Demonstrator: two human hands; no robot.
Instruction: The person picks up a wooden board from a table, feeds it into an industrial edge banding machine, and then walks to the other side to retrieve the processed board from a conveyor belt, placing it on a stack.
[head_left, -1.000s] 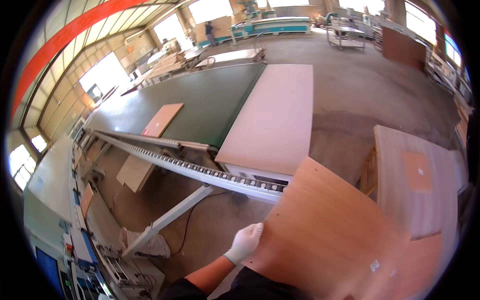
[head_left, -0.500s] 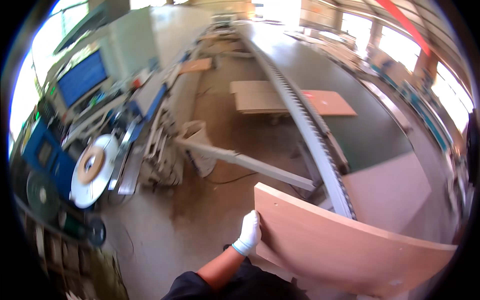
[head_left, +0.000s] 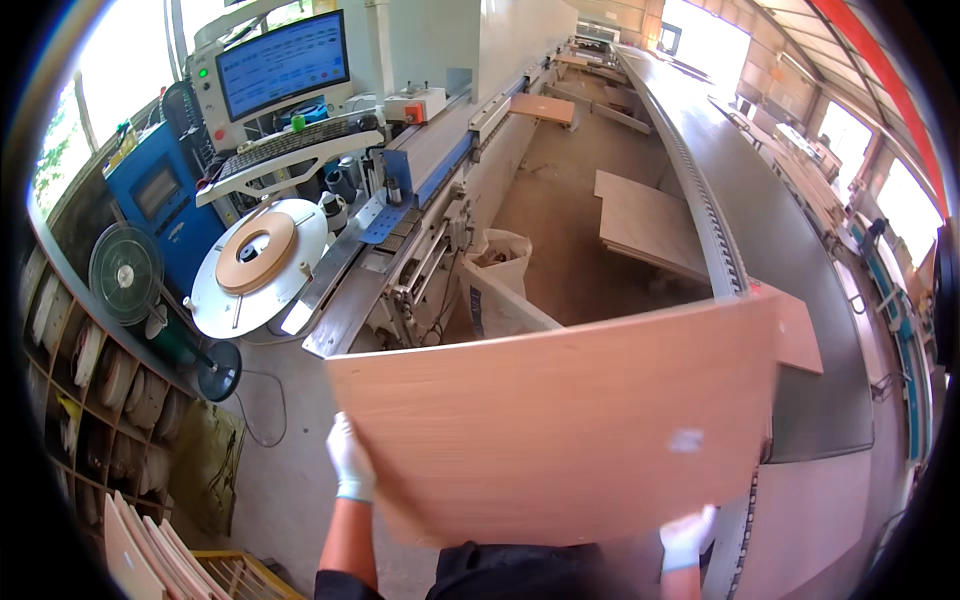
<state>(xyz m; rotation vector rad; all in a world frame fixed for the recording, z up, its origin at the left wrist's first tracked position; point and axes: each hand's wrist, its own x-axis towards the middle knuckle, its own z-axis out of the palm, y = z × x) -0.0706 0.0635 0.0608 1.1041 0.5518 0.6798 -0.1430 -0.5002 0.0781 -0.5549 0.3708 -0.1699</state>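
A large reddish wood-grain panel [head_left: 560,430] is held up in front of my body, tilted, with a small pale sticker on its right part. My left hand [head_left: 350,458], in a white glove, grips the panel's left edge, its fingers partly hidden by the board. At the lower right edge my gloved right hand [head_left: 686,538] is closed on the same panel, its fingers partly out of sight beneath it. The panel's far left corner comes close to the metal end of the long machine's feed rail [head_left: 345,310].
On the left stand a screen [head_left: 283,65], an edge-band reel on a white disc [head_left: 257,252], a fan [head_left: 125,273] and shelves of rolls [head_left: 120,400]. A conveyor [head_left: 800,250] runs along the right, with a board [head_left: 810,520] at its near end. A white sack [head_left: 497,262] stands beside the machine.
The panel has swung left, away from the conveyor, and now spans the front of my body. My left hand moved left with it, and my right hand has come into view. The view turned left.
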